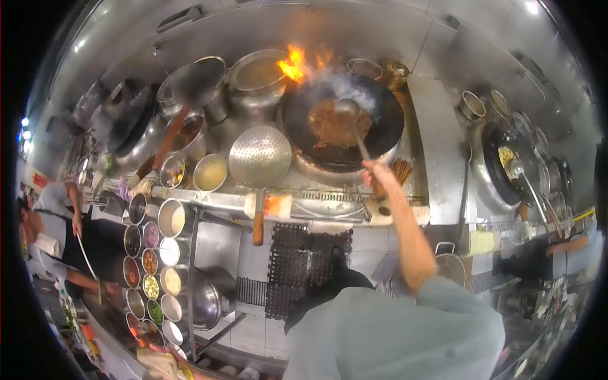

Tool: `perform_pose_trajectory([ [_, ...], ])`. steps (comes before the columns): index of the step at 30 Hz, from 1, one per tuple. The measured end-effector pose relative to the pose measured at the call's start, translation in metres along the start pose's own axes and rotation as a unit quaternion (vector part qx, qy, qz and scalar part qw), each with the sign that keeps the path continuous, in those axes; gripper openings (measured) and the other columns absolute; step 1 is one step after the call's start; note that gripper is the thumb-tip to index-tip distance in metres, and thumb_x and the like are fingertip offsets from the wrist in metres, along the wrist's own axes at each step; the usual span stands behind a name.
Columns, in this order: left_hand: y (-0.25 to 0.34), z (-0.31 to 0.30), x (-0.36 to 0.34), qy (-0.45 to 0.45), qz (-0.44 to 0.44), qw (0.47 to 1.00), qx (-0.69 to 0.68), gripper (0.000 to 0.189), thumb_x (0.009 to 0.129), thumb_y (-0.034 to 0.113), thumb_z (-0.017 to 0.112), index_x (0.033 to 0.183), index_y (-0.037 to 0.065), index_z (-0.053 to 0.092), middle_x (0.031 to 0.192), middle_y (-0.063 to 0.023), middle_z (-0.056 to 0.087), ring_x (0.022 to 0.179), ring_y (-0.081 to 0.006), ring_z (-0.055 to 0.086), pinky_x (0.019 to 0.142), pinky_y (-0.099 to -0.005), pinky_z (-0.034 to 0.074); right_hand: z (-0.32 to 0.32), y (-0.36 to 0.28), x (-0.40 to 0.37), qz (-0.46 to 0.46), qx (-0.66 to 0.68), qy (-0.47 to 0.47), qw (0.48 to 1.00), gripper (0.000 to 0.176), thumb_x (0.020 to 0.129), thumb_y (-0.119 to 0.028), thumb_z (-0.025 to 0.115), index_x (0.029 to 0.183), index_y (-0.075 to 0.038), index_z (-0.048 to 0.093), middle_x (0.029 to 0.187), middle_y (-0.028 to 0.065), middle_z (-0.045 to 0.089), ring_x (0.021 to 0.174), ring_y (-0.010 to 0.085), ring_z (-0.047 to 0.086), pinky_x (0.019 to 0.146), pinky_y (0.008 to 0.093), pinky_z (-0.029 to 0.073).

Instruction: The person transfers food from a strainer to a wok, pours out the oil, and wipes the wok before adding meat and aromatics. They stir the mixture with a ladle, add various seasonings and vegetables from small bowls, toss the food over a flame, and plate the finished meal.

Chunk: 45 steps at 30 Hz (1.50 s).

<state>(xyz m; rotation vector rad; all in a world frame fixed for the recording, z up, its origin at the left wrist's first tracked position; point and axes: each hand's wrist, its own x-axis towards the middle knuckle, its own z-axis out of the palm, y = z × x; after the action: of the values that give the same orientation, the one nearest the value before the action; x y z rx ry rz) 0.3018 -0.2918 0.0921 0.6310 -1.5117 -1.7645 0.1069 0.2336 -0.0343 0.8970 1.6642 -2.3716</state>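
My right hand (379, 175) is closed around the handle of a metal ladle (348, 110). The ladle's bowl rests in brown, saucy food (330, 128) inside a large black wok (385, 123) on the stove. Smoke rises from the wok, and flames (294, 63) flare at its far left rim. Low at the left, my left hand (178, 358) is closed on a beige cloth (158, 365), beside the rack of seasoning pots (170, 332). Some of its fingers are hidden.
A perforated strainer (260, 156) lies left of the wok, its wooden handle over the counter edge. Metal pots (256, 71) stand behind it. A bamboo brush (401, 170) is near my right wrist. Other people work at left (54, 218) and right (579, 244), the latter by another wok (497, 161).
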Motion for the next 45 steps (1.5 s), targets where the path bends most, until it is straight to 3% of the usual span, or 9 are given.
perform_pose_trajectory([
  [1,-0.003,0.011,-0.006,-0.113,-0.029,0.911,-0.395,0.046,0.084,0.024,0.046,0.124,0.002,0.041,0.112,-0.0164,0.053,0.091,-0.0195,0.053,0.078,-0.0299,0.044,0.000,0.008,0.002,0.029,0.171,-0.037,0.984,0.026,0.089,-0.016,0.048,0.108,0.001,0.044,0.059,-0.0003,0.044,0.046,0.0094,0.044,0.039,0.0238,0.038],
  [3,-0.015,0.047,-0.001,-0.421,0.021,0.834,-0.356,0.053,0.083,0.020,0.045,0.129,-0.001,0.032,0.118,-0.0142,0.047,0.087,-0.0163,0.049,0.074,-0.0286,0.045,0.000,0.018,-0.001,0.065,0.445,-0.169,0.877,0.028,0.090,-0.018,0.048,0.109,0.003,0.043,0.062,-0.0016,0.042,0.047,0.0072,0.042,0.039,0.0211,0.036],
  [7,-0.021,0.099,-0.011,-0.463,-0.084,0.827,-0.307,0.058,0.080,0.022,0.048,0.129,-0.003,0.030,0.117,-0.0144,0.045,0.091,-0.0192,0.049,0.076,-0.0311,0.045,0.000,0.032,0.017,0.098,0.587,-0.273,0.756,0.030,0.089,-0.018,0.050,0.112,0.001,0.043,0.063,-0.0012,0.043,0.048,0.0051,0.042,0.040,0.0191,0.035],
  [10,-0.052,0.124,-0.008,-0.367,-0.224,0.867,-0.252,0.068,0.074,0.025,0.057,0.129,-0.001,0.027,0.102,-0.0105,0.044,0.084,-0.0189,0.046,0.072,-0.0303,0.042,-0.022,-0.006,0.011,0.019,0.071,-0.053,0.996,0.025,0.084,-0.013,0.056,0.106,-0.002,0.051,0.060,0.0007,0.047,0.047,0.0056,0.044,0.041,0.0194,0.035],
  [13,-0.099,0.155,-0.007,-0.384,-0.320,0.826,-0.260,0.070,0.067,0.022,0.065,0.125,-0.001,0.033,0.098,-0.0101,0.046,0.088,-0.0219,0.047,0.078,-0.0344,0.043,-0.037,-0.031,0.024,-0.124,-0.465,0.112,0.869,0.055,0.076,-0.013,0.054,0.124,0.009,0.035,0.082,0.0193,0.063,0.075,0.0334,0.062,0.066,0.0380,0.050],
  [17,-0.144,0.223,-0.018,-0.399,-0.441,0.787,-0.163,0.057,0.072,0.018,0.063,0.119,-0.004,0.040,0.098,-0.0208,0.056,0.085,-0.0283,0.058,0.075,-0.0378,0.051,-0.034,-0.036,0.047,-0.208,-0.560,0.153,0.787,0.055,0.073,-0.008,0.052,0.123,0.006,0.038,0.094,0.0280,0.059,0.084,0.0398,0.059,0.075,0.0417,0.047],
  [33,-0.224,0.313,-0.046,-0.539,-0.633,0.545,-0.109,0.033,0.089,0.024,0.050,0.112,0.002,0.045,0.097,-0.0138,0.057,0.087,-0.0277,0.058,0.080,-0.0426,0.047,-0.034,-0.007,-0.101,-0.089,-0.512,0.055,0.853,0.051,0.076,-0.008,0.056,0.126,-0.005,0.044,0.110,0.0203,0.057,0.097,0.0300,0.058,0.086,0.0348,0.044],
  [42,-0.208,0.442,-0.114,-0.559,-0.607,0.560,0.071,0.037,0.091,0.040,0.041,0.113,0.010,0.046,0.102,-0.0077,0.056,0.093,-0.0228,0.055,0.077,-0.0378,0.041,-0.083,-0.034,-0.091,0.001,-0.678,0.179,0.713,0.054,0.074,-0.007,0.053,0.127,-0.011,0.042,0.082,0.0258,0.060,0.077,0.0412,0.059,0.074,0.0473,0.047],
  [45,-0.201,0.456,-0.128,-0.541,-0.562,0.604,0.164,0.034,0.086,0.038,0.048,0.108,0.012,0.048,0.091,-0.0044,0.057,0.079,-0.0186,0.056,0.062,-0.0343,0.039,-0.071,-0.030,-0.045,-0.065,-0.598,0.230,0.765,0.051,0.077,-0.011,0.052,0.127,-0.005,0.040,0.083,0.0277,0.060,0.079,0.0435,0.058,0.073,0.0460,0.047],
])
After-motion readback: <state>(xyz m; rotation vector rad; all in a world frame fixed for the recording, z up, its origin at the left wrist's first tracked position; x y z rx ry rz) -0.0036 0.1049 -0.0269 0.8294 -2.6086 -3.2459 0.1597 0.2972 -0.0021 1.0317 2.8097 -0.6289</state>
